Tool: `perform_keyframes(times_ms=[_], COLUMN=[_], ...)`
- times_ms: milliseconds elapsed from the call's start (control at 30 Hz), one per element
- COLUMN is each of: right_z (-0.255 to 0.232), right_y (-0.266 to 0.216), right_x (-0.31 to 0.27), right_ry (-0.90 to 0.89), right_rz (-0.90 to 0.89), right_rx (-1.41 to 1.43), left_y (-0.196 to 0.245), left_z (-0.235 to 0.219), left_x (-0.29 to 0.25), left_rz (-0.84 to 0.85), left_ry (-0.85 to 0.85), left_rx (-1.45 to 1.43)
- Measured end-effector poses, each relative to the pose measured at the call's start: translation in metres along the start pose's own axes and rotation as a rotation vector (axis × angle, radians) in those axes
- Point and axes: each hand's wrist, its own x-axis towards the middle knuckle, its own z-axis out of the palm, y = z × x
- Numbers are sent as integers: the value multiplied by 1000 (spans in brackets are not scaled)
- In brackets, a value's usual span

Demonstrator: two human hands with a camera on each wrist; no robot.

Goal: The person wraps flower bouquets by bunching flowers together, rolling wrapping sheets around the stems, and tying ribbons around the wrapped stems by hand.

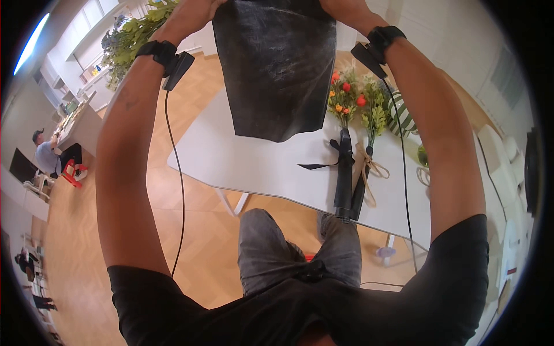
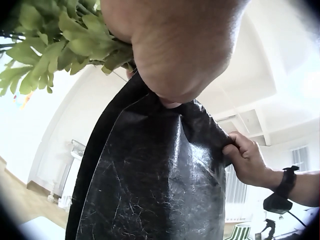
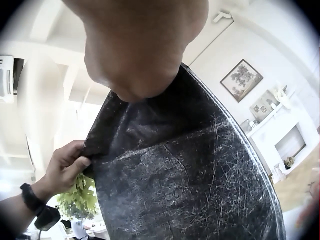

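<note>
A black, glossy, creased sheet-like piece (image 1: 277, 69) hangs upright in front of me, above the near part of the white table. My left hand (image 1: 195, 16) holds its upper left corner; in the right wrist view the left hand (image 3: 65, 167) pinches that edge between thumb and fingers. The upper right corner is in my right hand (image 1: 349, 12), and the left wrist view shows the right hand (image 2: 247, 159) gripping it with the thumb in front. White scuffs and fold lines cover the sheet's surface (image 3: 170, 185). The head view cuts off its top edge.
On the white table (image 1: 248, 161) lie two flower bunches (image 1: 346, 98) with black-wrapped stems (image 1: 344, 179), a black ribbon (image 1: 317, 166) and a tan ribbon (image 1: 375, 167). A green-striped object (image 1: 402, 115) stands beside them. Leafy greenery (image 1: 130, 43) is behind my left hand. Someone sits (image 1: 52, 153) far left.
</note>
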Motion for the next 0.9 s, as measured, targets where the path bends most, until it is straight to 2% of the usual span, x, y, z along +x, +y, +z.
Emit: perform_keyframes(times_ms=[67,133,267,333,400,433,467,533,567,633,700,833,900], right_z=[11,21,22,17,15,15,17,20,21,24,27,20,23], right_y=[4,10,13,12,10,5,2,-8,-15,-38,-67,-132,-147], right_x=[1,1,8,6,3,-4,-17,-51,-70,-102,-137,-198,-219], right_ry=[35,71,144,147,259,256,206,110,62,16,9,-476,-556], right_rz=[-15,-32,-93,-107,-278,-275,-254,-210,-187,-165,-186,86,138], right_rx=[3,8,-52,-47,-143,-137,-117,-86,-72,-56,70,364,443], left_y=[-8,-18,-15,-17,-17,-16,-11,7,23,43,76,129,147], left_z=[13,24,20,28,33,34,37,46,49,71,78,93,94], left_x=[3,5,6,0,-6,-12,-21,-43,-59,-100,-136,-213,-234], left_rz=[-21,62,47,72,37,-1,-9,122,83,105,-10,-112,-130], left_ry=[-23,82,82,183,177,175,168,251,188,187,31,-138,-149], left_rx=[6,15,22,87,51,19,18,48,1,72,-11,-171,-215])
